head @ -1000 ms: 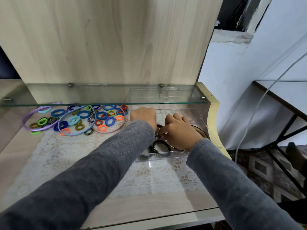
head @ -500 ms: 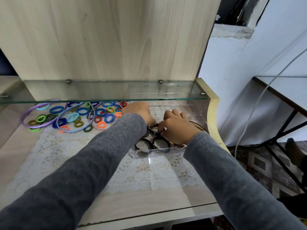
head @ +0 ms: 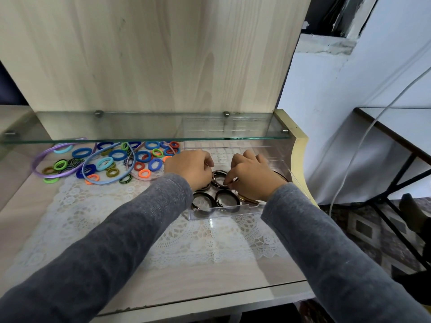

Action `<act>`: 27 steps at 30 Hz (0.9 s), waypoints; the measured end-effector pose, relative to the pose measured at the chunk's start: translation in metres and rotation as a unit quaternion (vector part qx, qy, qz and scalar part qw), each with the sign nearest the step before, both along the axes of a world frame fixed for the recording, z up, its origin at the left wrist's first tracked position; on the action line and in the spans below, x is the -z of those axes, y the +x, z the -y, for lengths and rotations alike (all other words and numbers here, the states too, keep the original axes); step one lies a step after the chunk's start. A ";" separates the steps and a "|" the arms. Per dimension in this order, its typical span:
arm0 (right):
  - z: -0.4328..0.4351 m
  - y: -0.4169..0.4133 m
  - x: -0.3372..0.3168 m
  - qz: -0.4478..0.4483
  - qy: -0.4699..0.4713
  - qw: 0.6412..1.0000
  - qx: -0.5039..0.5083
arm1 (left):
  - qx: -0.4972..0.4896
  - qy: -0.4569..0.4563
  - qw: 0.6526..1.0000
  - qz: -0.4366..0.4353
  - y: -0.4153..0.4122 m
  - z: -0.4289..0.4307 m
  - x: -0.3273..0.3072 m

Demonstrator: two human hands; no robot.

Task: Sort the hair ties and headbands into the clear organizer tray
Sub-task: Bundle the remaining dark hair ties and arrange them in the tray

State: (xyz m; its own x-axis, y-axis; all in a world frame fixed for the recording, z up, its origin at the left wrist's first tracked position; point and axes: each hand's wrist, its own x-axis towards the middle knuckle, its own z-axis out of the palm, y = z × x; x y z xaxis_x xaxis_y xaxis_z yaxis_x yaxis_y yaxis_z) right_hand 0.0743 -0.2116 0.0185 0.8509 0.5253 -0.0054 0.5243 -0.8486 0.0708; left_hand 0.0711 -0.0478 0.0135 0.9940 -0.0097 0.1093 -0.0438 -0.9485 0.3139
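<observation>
My right hand (head: 254, 178) is pinching a dark hair tie (head: 218, 174) over the clear tray (head: 224, 212); my left hand (head: 189, 169) is curled just beside it, can't tell its grip.

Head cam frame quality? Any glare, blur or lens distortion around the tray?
Head view: soft even light, no hard shadows; glass shelf mirrors the clear organizer tray faintly at its right end; tray walls show mainly by edge highlights; wide-angle bowing toward frame edges; left hand, right hand and hair ties sharp, near sleeves slightly soft.
</observation>
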 end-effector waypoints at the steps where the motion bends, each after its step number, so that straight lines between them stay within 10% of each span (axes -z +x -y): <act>1: 0.001 0.000 -0.001 -0.004 0.001 1.000 -0.001 | 0.011 -0.003 1.000 0.011 -0.001 -0.001 0.002; 27: -0.017 0.018 0.024 0.031 0.109 0.973 0.203 | 0.088 0.023 0.995 0.037 -0.012 -0.003 0.011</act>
